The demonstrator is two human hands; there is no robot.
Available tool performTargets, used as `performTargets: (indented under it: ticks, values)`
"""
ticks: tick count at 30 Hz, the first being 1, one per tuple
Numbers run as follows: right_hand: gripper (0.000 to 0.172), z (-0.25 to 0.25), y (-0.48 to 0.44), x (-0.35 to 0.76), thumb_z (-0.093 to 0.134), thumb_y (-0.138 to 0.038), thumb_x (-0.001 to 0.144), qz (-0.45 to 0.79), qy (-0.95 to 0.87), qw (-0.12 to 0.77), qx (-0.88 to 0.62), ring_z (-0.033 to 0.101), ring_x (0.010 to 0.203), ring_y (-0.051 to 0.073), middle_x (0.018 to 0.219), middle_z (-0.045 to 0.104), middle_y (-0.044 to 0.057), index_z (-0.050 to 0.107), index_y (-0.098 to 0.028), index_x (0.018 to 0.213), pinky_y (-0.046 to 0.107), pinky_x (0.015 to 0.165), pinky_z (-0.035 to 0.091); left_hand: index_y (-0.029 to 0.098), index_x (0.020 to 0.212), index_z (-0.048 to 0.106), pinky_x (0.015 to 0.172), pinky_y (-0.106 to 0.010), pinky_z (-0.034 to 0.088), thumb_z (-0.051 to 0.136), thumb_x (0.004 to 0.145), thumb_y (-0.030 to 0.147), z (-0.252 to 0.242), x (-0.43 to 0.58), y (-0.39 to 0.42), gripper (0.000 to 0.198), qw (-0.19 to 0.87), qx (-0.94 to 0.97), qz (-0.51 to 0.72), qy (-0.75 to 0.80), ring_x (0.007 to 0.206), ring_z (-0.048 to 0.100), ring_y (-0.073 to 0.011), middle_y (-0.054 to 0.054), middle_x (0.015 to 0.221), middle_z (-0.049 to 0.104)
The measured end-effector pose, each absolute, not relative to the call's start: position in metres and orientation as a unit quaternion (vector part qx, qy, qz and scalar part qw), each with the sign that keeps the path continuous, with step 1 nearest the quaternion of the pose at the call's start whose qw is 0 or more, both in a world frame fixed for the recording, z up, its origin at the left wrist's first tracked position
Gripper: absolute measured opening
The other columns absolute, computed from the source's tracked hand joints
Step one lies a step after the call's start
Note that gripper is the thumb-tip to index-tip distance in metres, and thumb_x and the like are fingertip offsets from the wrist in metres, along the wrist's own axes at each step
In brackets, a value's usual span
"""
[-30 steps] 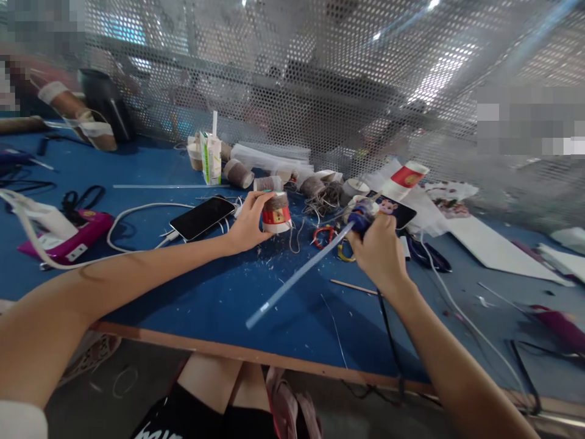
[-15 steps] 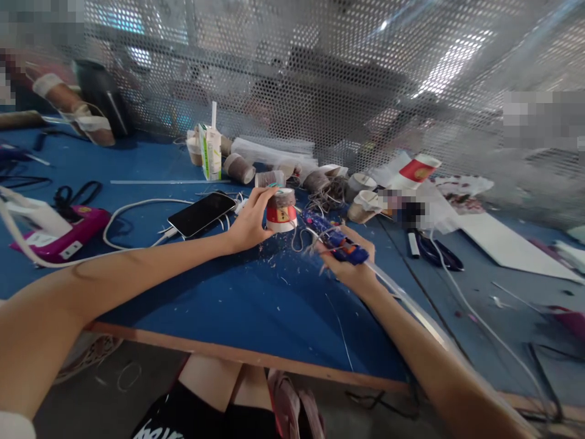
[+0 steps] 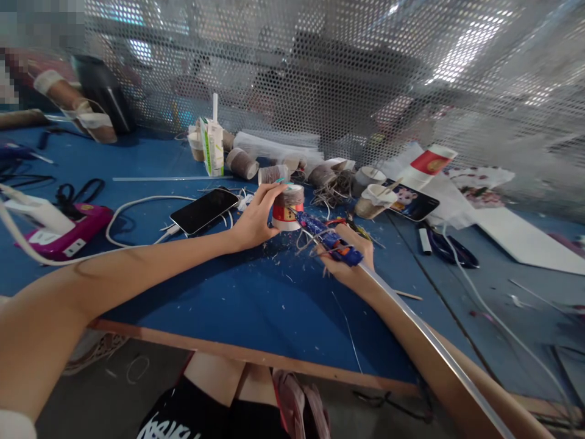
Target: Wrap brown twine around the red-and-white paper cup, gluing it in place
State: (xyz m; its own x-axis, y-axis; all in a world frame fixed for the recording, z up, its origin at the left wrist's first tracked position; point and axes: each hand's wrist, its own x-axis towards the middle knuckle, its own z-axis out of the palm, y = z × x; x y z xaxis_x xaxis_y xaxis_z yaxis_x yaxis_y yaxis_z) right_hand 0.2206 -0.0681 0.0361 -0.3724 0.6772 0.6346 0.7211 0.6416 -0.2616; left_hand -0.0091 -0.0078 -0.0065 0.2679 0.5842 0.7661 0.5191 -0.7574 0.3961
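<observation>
My left hand grips a small upturned paper cup by its top and side. The cup is red and white below, and grey-brown string is wound round its upper part. In my right hand is a blue glue gun, its fingers wrapped round the body. The gun's tip is at the right side of the cup; whether it touches I cannot tell. A long clear glue stick runs back from the gun over my right forearm. Loose grey string hangs around the gun's front.
Behind the cup lie several string-wound cups and a tangle of string. A black phone with a white cable is on the left, near a magenta power strip. Scissors and a white board lie right.
The glue gun's tip has come closer to the cup's red band. The view has shifted slightly, and a lit phone screen now shows at the right. Both hands keep their holds.
</observation>
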Motion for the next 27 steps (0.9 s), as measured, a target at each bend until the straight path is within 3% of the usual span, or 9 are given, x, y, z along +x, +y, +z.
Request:
performTargets:
  ticks: [13, 27]
  values:
    - [0.027, 0.0350, -0.0667, 0.2205, 0.055, -0.026, 0.073, -0.037, -0.821, 0.375, -0.428, 0.036, 0.050, 0.011, 0.059, 0.040, -0.005, 0.030, -0.025, 0.063, 0.027, 0.051, 0.030, 0.025, 0.137, 0.032, 0.117, -0.055, 0.044, 0.072, 0.069, 0.009, -0.0045, -0.0081, -0.0096, 0.081, 0.044, 0.797, 0.492, 0.347, 0.135, 0.047, -0.0339, -0.013, 0.135, 0.045]
    - [0.024, 0.0386, -0.0695, 0.2214, 0.054, -0.028, 0.070, -0.013, -0.816, 0.378, -0.437, 0.038, 0.051, 0.014, 0.057, 0.042, -0.003, 0.031, -0.027, 0.062, 0.029, 0.050, 0.036, 0.023, 0.132, 0.034, 0.115, -0.053, 0.046, 0.077, 0.066, 0.011, -0.0012, -0.0099, -0.0103, 0.080, 0.021, 0.798, 0.499, 0.338, 0.131, 0.049, -0.0318, -0.012, 0.132, 0.047]
